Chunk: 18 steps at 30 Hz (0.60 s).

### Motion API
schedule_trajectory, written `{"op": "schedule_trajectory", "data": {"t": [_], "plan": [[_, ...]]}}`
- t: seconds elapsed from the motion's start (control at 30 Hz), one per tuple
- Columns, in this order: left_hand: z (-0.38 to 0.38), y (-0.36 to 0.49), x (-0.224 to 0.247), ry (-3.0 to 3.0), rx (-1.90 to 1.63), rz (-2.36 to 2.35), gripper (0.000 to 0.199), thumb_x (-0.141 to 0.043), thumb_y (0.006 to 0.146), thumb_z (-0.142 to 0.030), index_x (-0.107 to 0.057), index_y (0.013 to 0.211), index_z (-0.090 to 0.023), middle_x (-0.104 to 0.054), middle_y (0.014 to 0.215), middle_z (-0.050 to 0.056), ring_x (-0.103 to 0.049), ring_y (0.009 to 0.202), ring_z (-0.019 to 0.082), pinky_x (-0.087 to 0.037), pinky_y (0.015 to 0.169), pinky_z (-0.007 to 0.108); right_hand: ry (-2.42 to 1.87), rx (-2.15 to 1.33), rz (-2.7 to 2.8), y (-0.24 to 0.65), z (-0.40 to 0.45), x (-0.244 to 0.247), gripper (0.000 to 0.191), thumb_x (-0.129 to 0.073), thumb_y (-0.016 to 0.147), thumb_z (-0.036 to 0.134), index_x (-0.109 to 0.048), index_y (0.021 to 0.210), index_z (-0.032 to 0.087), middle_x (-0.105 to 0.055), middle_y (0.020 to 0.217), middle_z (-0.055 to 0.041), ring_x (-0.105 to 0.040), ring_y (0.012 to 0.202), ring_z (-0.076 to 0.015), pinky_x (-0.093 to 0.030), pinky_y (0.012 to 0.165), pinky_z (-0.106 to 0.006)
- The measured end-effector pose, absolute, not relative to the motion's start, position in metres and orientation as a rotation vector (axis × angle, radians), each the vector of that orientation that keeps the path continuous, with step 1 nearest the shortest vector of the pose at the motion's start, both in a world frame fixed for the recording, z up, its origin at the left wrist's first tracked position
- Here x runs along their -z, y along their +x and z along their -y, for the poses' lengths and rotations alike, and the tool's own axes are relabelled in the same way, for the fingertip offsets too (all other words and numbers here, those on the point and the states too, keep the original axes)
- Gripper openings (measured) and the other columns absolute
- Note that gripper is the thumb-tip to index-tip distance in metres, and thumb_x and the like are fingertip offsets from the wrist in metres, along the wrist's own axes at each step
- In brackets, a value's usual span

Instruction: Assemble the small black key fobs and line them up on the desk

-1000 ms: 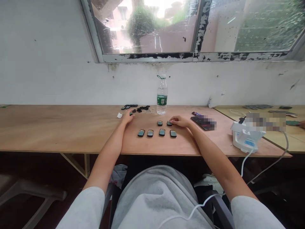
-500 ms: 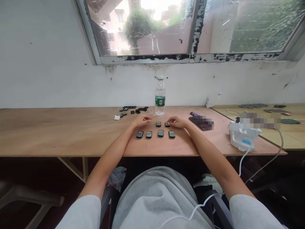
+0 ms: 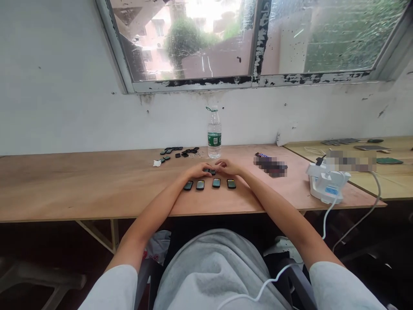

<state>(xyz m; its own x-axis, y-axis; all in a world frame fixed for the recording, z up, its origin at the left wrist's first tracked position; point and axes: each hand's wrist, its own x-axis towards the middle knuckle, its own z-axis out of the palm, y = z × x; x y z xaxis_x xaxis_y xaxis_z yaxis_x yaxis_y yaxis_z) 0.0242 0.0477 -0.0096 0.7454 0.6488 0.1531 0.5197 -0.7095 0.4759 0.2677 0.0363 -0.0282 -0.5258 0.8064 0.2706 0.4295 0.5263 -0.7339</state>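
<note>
My left hand (image 3: pixel 199 170) rests on the table, its fingers closed at the edge of a small dark rectangular device (image 3: pixel 206 170) that they partly cover. Right beside it lies a second such device (image 3: pixel 212 172), with a grey-green face and black rim, at the fingertips of my right hand (image 3: pixel 228 166). That hand is curled, thumb and fingers pinched at the device. Nearer me, a row of similar devices lies flat: one by my left wrist (image 3: pixel 188 185), then another (image 3: pixel 200 185), a third (image 3: pixel 216 183) and the rightmost one (image 3: pixel 231 184).
A water bottle (image 3: pixel 214 137) stands behind my hands. Several dark small parts (image 3: pixel 185 153) and a white scrap (image 3: pixel 157 163) lie at the back left. To the right are a blurred dark object (image 3: pixel 272 167) and a white power strip (image 3: pixel 327 183) with cables.
My left hand has moved right and nearer, onto the back pair of devices. My right hand has shifted left, and the back pair now shows close together between my hands. The view has shifted slightly.
</note>
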Motion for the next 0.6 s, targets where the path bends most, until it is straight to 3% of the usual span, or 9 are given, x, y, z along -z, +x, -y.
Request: {"op": "schedule_trajectory", "data": {"t": [0.2, 0.33, 0.47, 0.6], "plan": [[-0.038, -0.041, -0.008, 2.446, -0.391, -1.074, 0.051, -0.083, 0.075, -0.053, -0.082, 0.117, -0.024, -0.073, 0.130, 0.010, -0.067, 0.117, 0.030, -0.052, 0.102, 0.035, -1.098, -0.761, 2.423, 0.304, -0.023, 0.001, 0.029, -0.073, 0.089, 0.040, -0.077, 0.107, 0.018, -0.077, 0.107, -0.0103, -0.070, 0.093, -0.0225, -0.052, 0.074, -0.028], [-0.013, -0.105, -0.017, 2.391, -0.357, -1.212, 0.053, -0.086, 0.071, -0.053, -0.083, 0.116, -0.026, -0.072, 0.131, 0.010, -0.066, 0.120, 0.030, -0.051, 0.103, 0.034, -1.253, -0.987, 2.553, 0.331, -0.010, -0.018, 0.046, -0.089, 0.070, 0.048, -0.080, 0.107, 0.022, -0.077, 0.105, -0.0092, -0.069, 0.083, -0.0214, -0.050, 0.064, -0.027], [0.028, -0.128, -0.019, 2.327, -0.336, -1.262, 0.062, -0.087, 0.070, -0.053, -0.077, 0.128, -0.032, -0.070, 0.135, 0.006, -0.065, 0.121, 0.029, -0.050, 0.104, 0.035, -1.397, -1.195, 2.557, 0.333, -0.002, -0.024, 0.066, -0.099, 0.050, 0.050, -0.079, 0.108, 0.025, -0.076, 0.107, -0.0065, -0.070, 0.081, -0.0200, -0.055, 0.068, -0.028], [0.059, -0.106, -0.015, 2.300, -0.400, -1.216, 0.075, -0.086, 0.072, -0.055, -0.067, 0.143, -0.037, -0.069, 0.136, 0.003, -0.062, 0.124, 0.028, -0.048, 0.106, 0.034, -1.287, -1.019, 2.603, 0.317, -0.001, -0.022, 0.065, -0.101, 0.045, 0.047, -0.080, 0.103, 0.024, -0.076, 0.104, -0.0061, -0.070, 0.084, -0.0219, -0.055, 0.071, -0.028]]}}
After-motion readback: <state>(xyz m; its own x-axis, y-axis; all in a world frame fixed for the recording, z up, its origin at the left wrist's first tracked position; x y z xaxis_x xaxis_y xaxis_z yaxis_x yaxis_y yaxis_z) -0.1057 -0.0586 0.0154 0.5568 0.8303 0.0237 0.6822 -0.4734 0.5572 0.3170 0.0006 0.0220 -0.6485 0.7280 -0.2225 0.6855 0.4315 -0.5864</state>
